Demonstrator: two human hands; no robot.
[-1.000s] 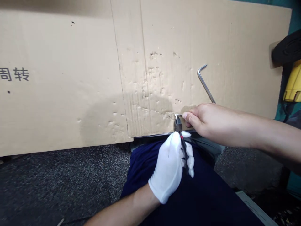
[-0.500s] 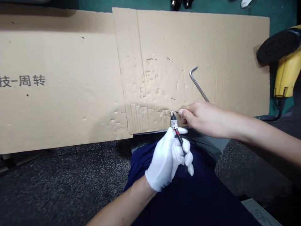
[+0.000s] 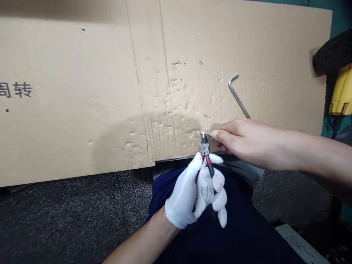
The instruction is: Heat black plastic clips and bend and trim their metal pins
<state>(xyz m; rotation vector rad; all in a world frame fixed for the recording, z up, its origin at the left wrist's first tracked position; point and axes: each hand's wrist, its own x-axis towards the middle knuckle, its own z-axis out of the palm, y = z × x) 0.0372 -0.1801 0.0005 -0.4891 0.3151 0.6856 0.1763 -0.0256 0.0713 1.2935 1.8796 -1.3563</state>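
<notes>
My left hand [image 3: 192,190], in a white glove, is closed around the black-and-red handles of a pair of pliers [image 3: 205,148]. The jaws point up at the cardboard's near edge and grip a small silver metal part [image 3: 203,135] with a flat, wider top. My bare right hand [image 3: 233,141] is closed just right of the jaws. Thumb and fingers pinch a thin metal piece [image 3: 208,134] whose tip reaches the silver part; most of it is hidden in the fingers. A hex key [image 3: 238,96] lies on the cardboard beyond my right hand, its lower end covered by that hand.
Dented cardboard sheets [image 3: 104,73] cover the green-topped table. At the right edge stands a yellow-and-black power tool [image 3: 341,91]. Below the table's front edge are my lap in dark blue cloth [image 3: 233,227] and a speckled floor [image 3: 82,220].
The view has come closer and shifted slightly. Both hands keep their grips, the pliers and the silver part staying together near the cardboard's edge.
</notes>
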